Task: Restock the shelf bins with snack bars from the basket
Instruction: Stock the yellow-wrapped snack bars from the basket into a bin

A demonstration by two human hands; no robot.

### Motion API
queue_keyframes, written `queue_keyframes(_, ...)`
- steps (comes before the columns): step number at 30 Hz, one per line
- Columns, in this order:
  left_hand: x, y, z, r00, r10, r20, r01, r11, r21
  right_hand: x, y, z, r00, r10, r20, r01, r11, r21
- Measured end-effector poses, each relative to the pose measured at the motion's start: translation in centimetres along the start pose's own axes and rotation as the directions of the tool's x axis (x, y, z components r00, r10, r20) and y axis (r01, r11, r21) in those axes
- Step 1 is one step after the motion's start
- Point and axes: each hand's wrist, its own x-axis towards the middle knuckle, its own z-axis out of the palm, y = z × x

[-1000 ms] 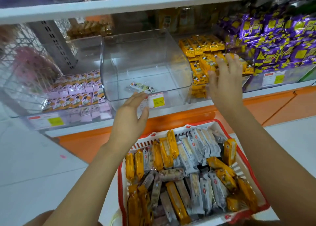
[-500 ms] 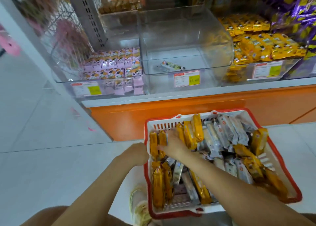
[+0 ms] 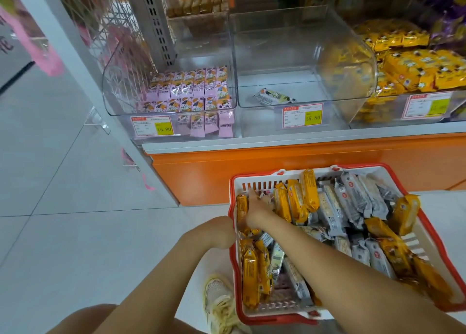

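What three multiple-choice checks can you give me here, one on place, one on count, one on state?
1. Where is the right hand? A. in the basket's far left corner; B. on the floor; C. on a price tag.
2. The middle clear bin holds: A. nothing; B. one bar; C. five bars.
3. The basket is: A. empty; B. tipped over; C. upright, full of bars.
Answers: A, fingers reach among bars there; B, a single bar lies on its floor; C, yellow and silver bars fill it.
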Motion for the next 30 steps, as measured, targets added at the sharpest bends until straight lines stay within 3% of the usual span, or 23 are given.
queue_keyframes(3,0.0,0.2,-0.1,1.000,0.013,-0.001,-0.013,1.000,-0.006,-0.4,0.4,0.1,0.998,-0.058,-0.013,0.058,0.998,0.013)
queue_keyframes(6,-0.4,0.5,-0.3,0.999,0.046,0.010,-0.046,0.999,0.021,-0.8,0.6,0.0,0.995,-0.063,-0.074,0.074,0.985,0.156)
queue_keyframes(9,-0.3,0.5,-0.2,0.999,0.045,0.015,-0.045,0.999,0.025,-1.1,0.0,-0.3,0.992,0.056,-0.110,-0.013,0.931,0.365)
queue_keyframes(13,0.1,0.3,-0.1,0.999,0.029,0.025,-0.030,0.999,0.016,-1.0,-0.1,-1.0,0.987,0.162,-0.017,-0.122,0.806,0.579)
queue_keyframes(20,0.1,-0.1,-0.1,0.999,0.030,0.037,-0.029,0.999,-0.012,-0.6,0.3,-0.6,0.974,0.224,-0.018,-0.137,0.655,0.743)
queue_keyframes(24,0.0,0.0,-0.2,0.999,0.029,0.043,-0.029,1.000,0.004,-0.3,0.8,-0.7,0.982,0.179,0.060,-0.167,0.678,0.716)
queue_keyframes(30,-0.5,0.2,-0.6,0.998,0.039,0.041,-0.039,0.999,-0.001,-0.2,0.4,-0.3,0.985,0.152,0.080,-0.158,0.621,0.768)
